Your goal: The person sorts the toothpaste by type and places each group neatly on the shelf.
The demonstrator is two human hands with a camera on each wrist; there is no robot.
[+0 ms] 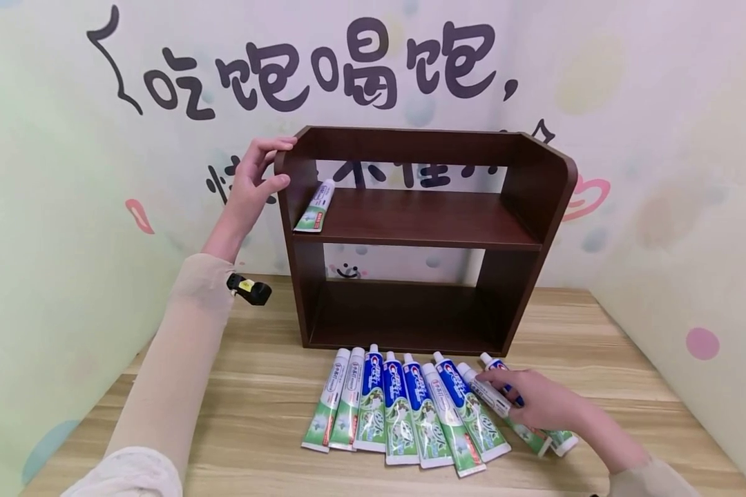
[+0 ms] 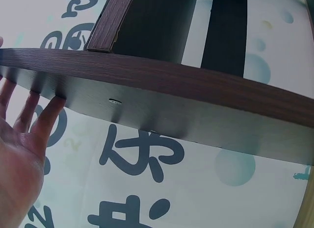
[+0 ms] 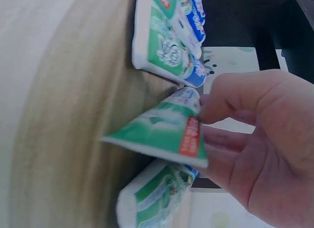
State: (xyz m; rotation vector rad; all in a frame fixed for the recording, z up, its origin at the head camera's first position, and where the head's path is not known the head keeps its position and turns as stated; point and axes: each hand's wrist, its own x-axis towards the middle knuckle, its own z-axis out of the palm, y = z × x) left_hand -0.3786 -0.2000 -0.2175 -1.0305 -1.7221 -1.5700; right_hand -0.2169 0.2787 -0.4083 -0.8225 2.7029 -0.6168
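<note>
My left hand (image 1: 251,183) rests on the upper left side panel of a dark brown two-tier shelf (image 1: 423,238). In the left wrist view, straight fingers (image 2: 49,113) press against the panel's outer face. At the right end of a row of toothpaste tubes, my right hand (image 1: 543,400) pinches a white and green toothpaste tube (image 3: 167,125) between thumb and fingers. That tube (image 1: 494,397) lies slanted, its cap end toward the shelf. Partly behind the hand is a blue and green tube (image 1: 562,442). Another white and green tube (image 1: 316,207) leans against the left wall on the upper tier.
Several blue and green tubes (image 1: 400,428) and white and green tubes (image 1: 329,400) lie side by side on the wooden table (image 1: 249,414) before the shelf. A wall with large dark lettering (image 1: 369,65) stands behind. A small black camera (image 1: 250,288) is strapped to the left wrist.
</note>
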